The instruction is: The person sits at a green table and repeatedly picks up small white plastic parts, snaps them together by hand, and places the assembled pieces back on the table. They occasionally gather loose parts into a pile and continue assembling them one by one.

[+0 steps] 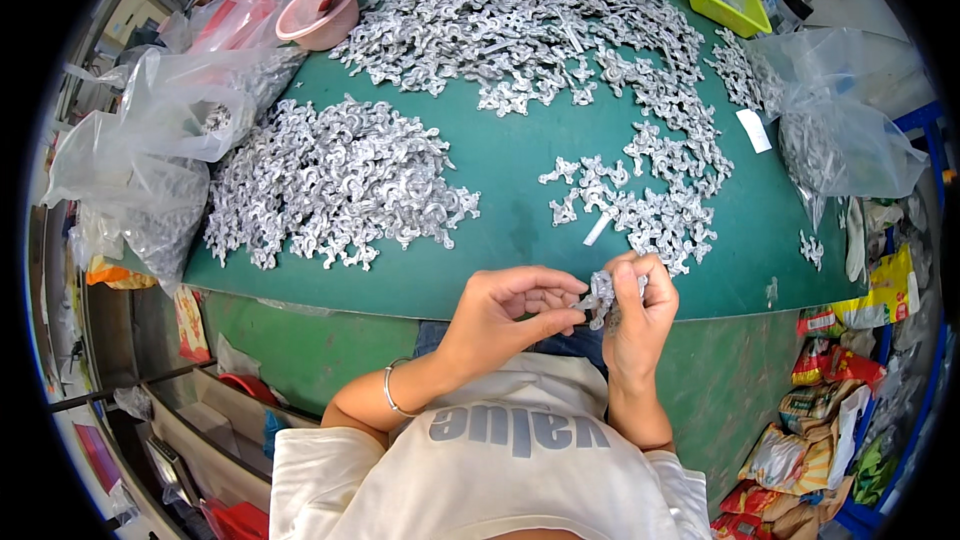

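Just past the table's near edge, my right hand (640,320) is closed around a few small grey metal castings (600,298), curved pieces with short arms. My left hand (500,315) meets them from the side, thumb and forefinger pinching at the edge of one piece; its other fingers curl loosely. Ahead of the right hand lie scattered castings of the same kind (670,205), with a small white strip (597,230) among them. A dense heap of castings (330,180) covers the table's left, and a larger heap (520,25) spreads over the far side.
The green table (510,200) carries clear plastic bags of parts at the left (150,190) and right (815,140). A pink bowl (320,25) with a red-handled tool, a yellow-green basket (725,5) and a white paper slip (753,131) stand or lie around the heaps.
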